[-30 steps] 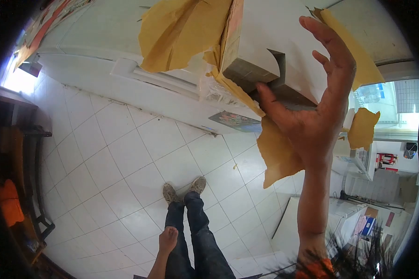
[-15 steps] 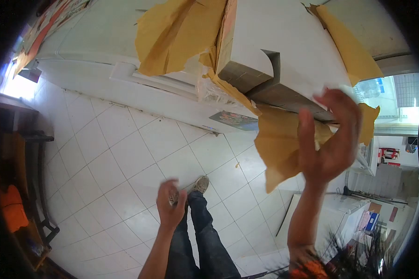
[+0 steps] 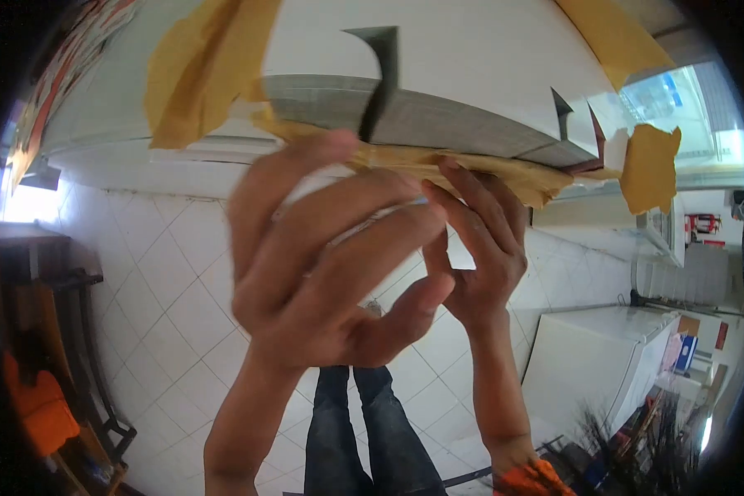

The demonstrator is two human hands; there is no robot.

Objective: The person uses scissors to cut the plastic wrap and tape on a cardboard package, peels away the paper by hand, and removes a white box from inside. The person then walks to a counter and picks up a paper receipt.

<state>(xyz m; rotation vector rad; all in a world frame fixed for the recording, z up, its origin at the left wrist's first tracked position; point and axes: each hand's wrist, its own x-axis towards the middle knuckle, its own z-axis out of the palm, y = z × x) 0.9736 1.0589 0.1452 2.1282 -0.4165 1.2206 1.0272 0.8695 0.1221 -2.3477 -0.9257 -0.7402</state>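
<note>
A large stack of white sheets [image 3: 479, 66] with a grey layered front edge lies in torn brown wrapping paper [image 3: 211, 70]. In front of that edge, near the camera, is my left hand [image 3: 331, 256], its fingers bent and apart with nothing in them. My right hand [image 3: 484, 248] is beside it, fingers curled but apart, fingertips overlapping the brown paper strip along the stack's lower edge. The fingertips of both hands come close together in this view. A dark curved flap [image 3: 380, 74] stands up at the stack's front, with smaller notches farther right.
The stack lies on a white cabinet-like surface [image 3: 83, 157]. Below is a white tiled floor [image 3: 182, 306]. To the right stands a white chest [image 3: 587, 355]. At the left are dark wooden furniture [image 3: 29, 256] and an orange cloth [image 3: 41, 405].
My left hand has risen from low beside my legs to the stack's front edge. My right hand has moved left and lower. The view has shifted closer and rightward along the stack.
</note>
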